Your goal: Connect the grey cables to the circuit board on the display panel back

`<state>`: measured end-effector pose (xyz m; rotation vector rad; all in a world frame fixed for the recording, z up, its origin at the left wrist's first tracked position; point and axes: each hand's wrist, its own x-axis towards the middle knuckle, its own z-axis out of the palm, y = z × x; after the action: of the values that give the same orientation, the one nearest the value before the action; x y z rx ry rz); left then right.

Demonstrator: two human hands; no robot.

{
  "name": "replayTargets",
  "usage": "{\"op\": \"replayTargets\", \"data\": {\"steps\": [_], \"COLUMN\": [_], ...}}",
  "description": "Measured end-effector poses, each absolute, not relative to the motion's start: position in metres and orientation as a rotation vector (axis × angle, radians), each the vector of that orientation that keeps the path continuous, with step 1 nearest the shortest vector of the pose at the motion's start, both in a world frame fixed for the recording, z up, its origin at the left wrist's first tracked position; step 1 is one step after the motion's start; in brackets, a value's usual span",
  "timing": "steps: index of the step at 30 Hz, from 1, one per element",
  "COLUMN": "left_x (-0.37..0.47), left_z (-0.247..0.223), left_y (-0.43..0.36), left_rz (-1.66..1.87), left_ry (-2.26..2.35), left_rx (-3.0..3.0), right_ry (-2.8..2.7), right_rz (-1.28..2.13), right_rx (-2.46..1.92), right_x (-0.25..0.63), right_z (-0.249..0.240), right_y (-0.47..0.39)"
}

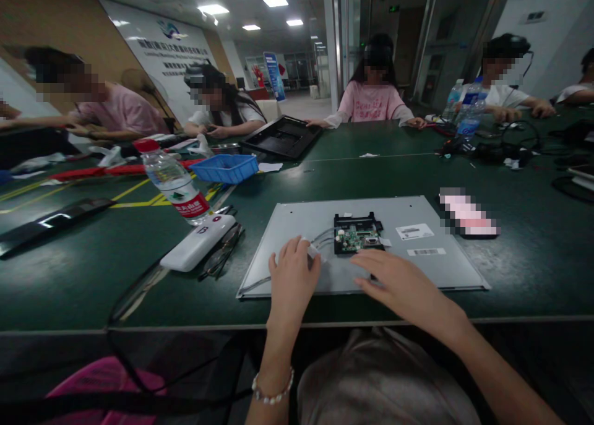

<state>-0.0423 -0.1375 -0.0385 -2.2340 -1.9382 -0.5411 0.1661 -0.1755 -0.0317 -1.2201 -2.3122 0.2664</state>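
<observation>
A flat grey display panel [297, 218] lies face down in front of me. On it sits a green circuit board [359, 238] in a black bracket, with thin grey cables [323, 234] running off its left side. My left hand [293, 270] is over the panel's left part, fingers curled, with a small whitish piece [316, 253] between thumb and forefinger near the cables. What exactly that piece is, I cannot make out. My right hand [394, 279] hovers or rests by the board's lower edge, fingers stretched out and holding nothing visible.
Left of the panel are a white power bank [199, 242], glasses [223, 252] and a water bottle [174, 184]. A blue bin [226, 167] stands behind. A phone [468, 213] lies at right. Across the table, a person touches a black frame [283, 135]; other people sit around.
</observation>
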Motion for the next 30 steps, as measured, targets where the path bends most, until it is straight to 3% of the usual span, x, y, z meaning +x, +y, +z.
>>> {"op": "replayTargets", "data": {"steps": [5, 14, 22, 30], "left_x": [-0.047, -0.039, -0.059, -0.062], "left_z": [-0.034, -0.026, -0.011, -0.026], "left_y": [-0.148, -0.135, -0.112, -0.103], "left_rz": [-0.672, -0.306, -0.56, -0.435], "left_ry": [-1.727, -1.728, -1.695, -1.799], "left_rx": [-2.352, -2.35, -2.202, -2.322], "right_ry": [-2.269, -2.418, -2.379, -2.378], "right_rz": [0.121, 0.073, -0.24, -0.116], "right_rx": [-1.483, -1.477, -1.59, -1.677], "right_x": [0.233, 0.227, 0.257, 0.273], "right_z": [-0.039, -0.048, -0.051, -0.058], "right_y": [-0.144, -0.117, -0.115, -0.111]}}
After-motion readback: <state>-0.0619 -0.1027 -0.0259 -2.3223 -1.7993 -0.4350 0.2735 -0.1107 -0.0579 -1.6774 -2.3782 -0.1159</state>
